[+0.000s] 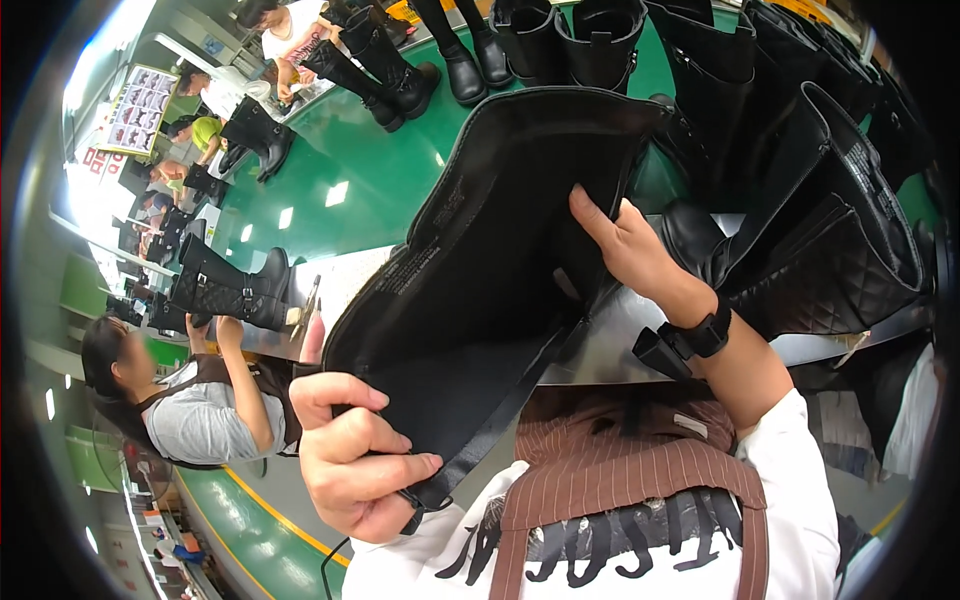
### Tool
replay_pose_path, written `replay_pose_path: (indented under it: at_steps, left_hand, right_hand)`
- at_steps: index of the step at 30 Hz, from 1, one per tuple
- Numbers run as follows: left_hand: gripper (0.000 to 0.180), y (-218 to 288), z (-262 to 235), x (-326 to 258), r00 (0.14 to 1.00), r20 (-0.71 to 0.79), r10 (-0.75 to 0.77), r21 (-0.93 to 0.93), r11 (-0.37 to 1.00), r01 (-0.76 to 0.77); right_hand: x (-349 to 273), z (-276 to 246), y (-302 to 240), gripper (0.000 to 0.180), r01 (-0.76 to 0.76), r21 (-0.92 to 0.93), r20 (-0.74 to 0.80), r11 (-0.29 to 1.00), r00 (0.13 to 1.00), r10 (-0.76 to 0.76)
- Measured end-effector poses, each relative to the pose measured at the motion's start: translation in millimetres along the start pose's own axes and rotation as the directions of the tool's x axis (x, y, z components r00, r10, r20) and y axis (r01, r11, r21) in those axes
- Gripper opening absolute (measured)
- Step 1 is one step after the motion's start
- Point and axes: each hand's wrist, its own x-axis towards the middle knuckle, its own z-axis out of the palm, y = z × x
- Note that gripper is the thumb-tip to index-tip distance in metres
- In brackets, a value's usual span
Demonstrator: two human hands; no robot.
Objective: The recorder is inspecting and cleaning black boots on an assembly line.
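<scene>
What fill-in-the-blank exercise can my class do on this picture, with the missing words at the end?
1. The person's left hand and right hand both hold a boot coloured ____.
2. Of these two, the hand nearer the picture's lower edge is the ____ one.
3. The person's brown apron is patterned with thin pale ____.
4. The long tabletop beyond the hands is coloured ____.

Missing words: black; left; stripes; green.
</scene>
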Motion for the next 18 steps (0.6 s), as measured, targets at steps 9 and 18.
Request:
replay_pose_path:
  at_steps: [9,18]
  left_hand:
    - [0.037,22.1,16.1,6.5,0.989,-0.140,-0.050,0.101,0.993,0.064]
    - [0.119,-13.5,86.0,18.9,0.777,-0.628,-0.049,0.075,0.990,0.122]
  right_hand:
    - [-10.4,-7.6,-3.6,0.042,0.163,0.028,0.014,0.986,0.986,-0.164]
    - [-30.9,-30.3,2.1,0.034,0.033,-0.141,0.108,0.989,0.994,-0.018]
